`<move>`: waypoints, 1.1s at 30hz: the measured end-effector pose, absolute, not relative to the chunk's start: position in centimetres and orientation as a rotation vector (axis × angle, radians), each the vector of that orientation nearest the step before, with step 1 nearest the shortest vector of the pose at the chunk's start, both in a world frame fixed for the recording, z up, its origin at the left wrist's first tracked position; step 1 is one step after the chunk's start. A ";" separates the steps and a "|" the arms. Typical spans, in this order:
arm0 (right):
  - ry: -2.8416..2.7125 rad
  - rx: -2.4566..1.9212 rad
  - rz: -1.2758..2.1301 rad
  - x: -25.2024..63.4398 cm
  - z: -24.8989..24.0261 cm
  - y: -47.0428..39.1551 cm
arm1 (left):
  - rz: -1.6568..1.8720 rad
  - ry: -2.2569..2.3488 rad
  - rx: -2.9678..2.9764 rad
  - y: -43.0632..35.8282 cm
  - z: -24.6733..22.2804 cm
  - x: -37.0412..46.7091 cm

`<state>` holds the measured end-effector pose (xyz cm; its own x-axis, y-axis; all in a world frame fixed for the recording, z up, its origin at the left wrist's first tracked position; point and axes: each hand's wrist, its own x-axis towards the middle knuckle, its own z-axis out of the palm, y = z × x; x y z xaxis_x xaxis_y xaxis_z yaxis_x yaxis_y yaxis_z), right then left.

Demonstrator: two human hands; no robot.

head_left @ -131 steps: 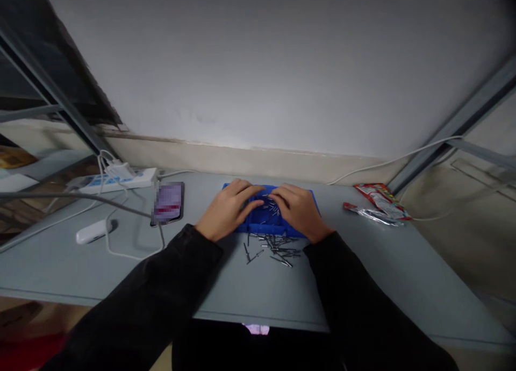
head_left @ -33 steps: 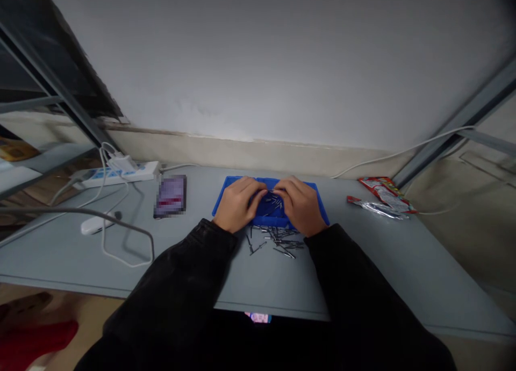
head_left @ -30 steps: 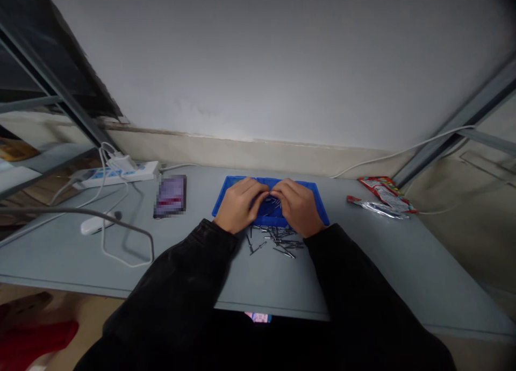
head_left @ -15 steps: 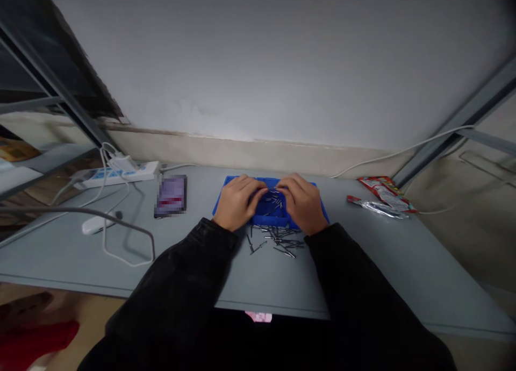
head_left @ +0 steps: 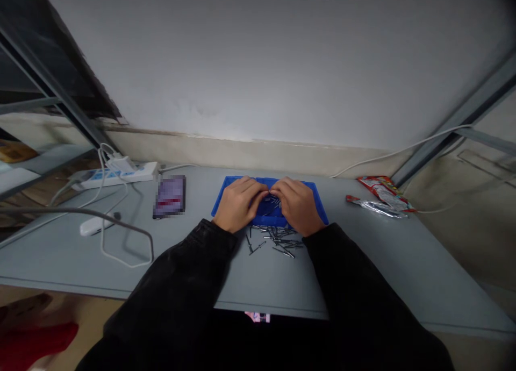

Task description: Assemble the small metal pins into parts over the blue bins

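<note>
I cannot tell whether the left hand [head_left: 237, 203] and right hand [head_left: 300, 205], close together over the blue rectangular plastic tray [head_left: 268, 220], grip anything; this fine fingerwork seems to need steadiness.

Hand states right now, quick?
Left hand: pinched closed at the blue tray; can't tell if holding anything.
Right hand: also pinched closed; can't tell if holding anything.

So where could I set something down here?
Widest bare patch: desk between the right sleeve, silver packet and its right edge. Smaller: between phone and blue box. Crowded: left end, with power strip and cables, and in front of the box, with metal pins.
</note>
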<state>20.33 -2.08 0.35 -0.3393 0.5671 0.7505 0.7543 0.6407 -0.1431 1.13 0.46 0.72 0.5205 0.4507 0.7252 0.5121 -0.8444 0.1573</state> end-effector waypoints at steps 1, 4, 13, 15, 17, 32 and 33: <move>-2.044 -1.033 -0.320 20.4 0.4 -2.0 | -1.241 -0.854 -2.662 0.5 0.8 1.1; -2.031 -1.020 -0.373 20.7 0.5 -1.9 | -1.249 -0.864 -2.644 0.5 1.0 1.0; -1.930 -0.984 -0.383 21.2 0.6 -1.9 | -1.323 -0.875 -2.609 0.6 1.2 0.8; -1.916 -0.980 -0.393 21.1 0.5 -2.0 | -1.331 -0.878 -2.614 0.6 1.2 0.8; -1.903 -0.980 -0.387 21.0 0.5 -2.1 | -1.339 -0.878 -2.619 0.7 1.2 0.8; -2.037 -1.046 -0.317 20.1 0.3 -2.2 | -1.299 -0.782 -2.734 0.5 0.7 0.9; -2.040 -1.057 -0.338 20.1 0.4 -2.2 | -1.298 -0.782 -2.727 0.5 0.8 0.9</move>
